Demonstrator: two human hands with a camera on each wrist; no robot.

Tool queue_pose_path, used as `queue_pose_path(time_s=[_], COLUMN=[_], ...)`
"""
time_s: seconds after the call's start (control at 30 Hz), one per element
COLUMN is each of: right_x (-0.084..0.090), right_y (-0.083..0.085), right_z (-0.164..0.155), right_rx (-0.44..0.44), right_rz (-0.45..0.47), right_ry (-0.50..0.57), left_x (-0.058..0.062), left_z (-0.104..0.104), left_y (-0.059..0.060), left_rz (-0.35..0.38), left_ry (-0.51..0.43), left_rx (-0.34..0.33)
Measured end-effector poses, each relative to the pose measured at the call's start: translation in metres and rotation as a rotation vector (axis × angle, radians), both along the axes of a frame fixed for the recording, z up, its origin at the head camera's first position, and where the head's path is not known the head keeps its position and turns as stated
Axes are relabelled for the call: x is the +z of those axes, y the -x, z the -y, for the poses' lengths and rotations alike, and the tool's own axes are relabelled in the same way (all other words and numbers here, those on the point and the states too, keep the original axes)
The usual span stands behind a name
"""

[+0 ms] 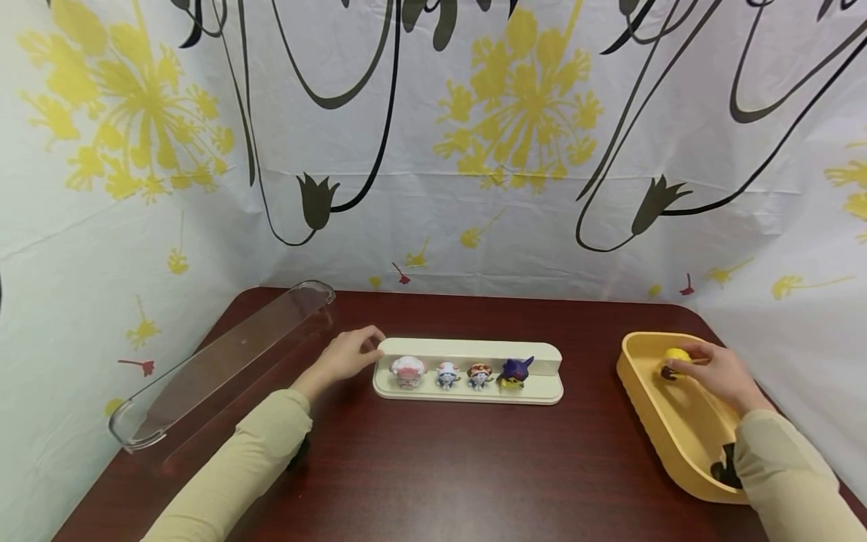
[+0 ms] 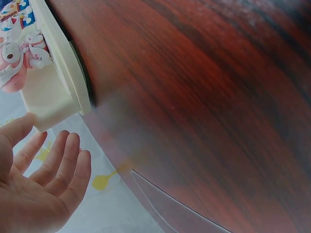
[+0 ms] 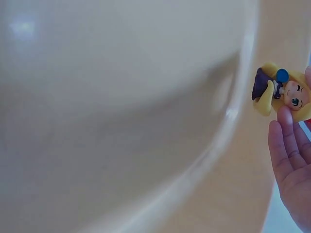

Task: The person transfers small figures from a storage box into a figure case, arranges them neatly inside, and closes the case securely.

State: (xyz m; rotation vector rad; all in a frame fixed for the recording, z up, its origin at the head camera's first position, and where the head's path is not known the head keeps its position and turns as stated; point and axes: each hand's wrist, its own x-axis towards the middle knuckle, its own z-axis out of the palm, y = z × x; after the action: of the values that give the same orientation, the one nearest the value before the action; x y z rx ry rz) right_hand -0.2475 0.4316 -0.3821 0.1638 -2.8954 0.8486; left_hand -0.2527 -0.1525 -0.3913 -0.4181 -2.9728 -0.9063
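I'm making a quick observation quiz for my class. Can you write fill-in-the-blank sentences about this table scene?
1. The cream shelf holds ____ small figures in a row.
2. The right hand picks a yellow-haired figure out of the ____ tub.
3. The left hand touches the shelf's ____ end.

Missing words: four; yellow; left

Bench [image 1: 440, 467] carries three items. Centre: shelf stand [image 1: 467, 391] with four figurines [image 1: 460, 374] in a row on its ledge, backed by its rear wall. Far left: clear lid [image 1: 223, 361], lying diagonally, well apart from the tub [image 1: 677, 436] at far right. Left hand [image 1: 347, 355] touches the stand's left end. Right hand [image 1: 721, 374] is inside the tub's far end, fingers [image 3: 286, 141] on a fifth figurine [image 1: 675, 360].
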Motion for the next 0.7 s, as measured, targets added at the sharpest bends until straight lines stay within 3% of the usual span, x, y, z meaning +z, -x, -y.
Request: queue_pose_path(time_s=[0.7], right_x=[0.045], right_y=[-0.005], right_z=[0.037], right_rx=[0.014], right_rz=[-0.132], right_ry=[0.007], left_x=[0.000], left_z=[0.000], left_y=[0.000], left_rz=[-0.009], left_ry=[0.002], left_rx=[-0.009])
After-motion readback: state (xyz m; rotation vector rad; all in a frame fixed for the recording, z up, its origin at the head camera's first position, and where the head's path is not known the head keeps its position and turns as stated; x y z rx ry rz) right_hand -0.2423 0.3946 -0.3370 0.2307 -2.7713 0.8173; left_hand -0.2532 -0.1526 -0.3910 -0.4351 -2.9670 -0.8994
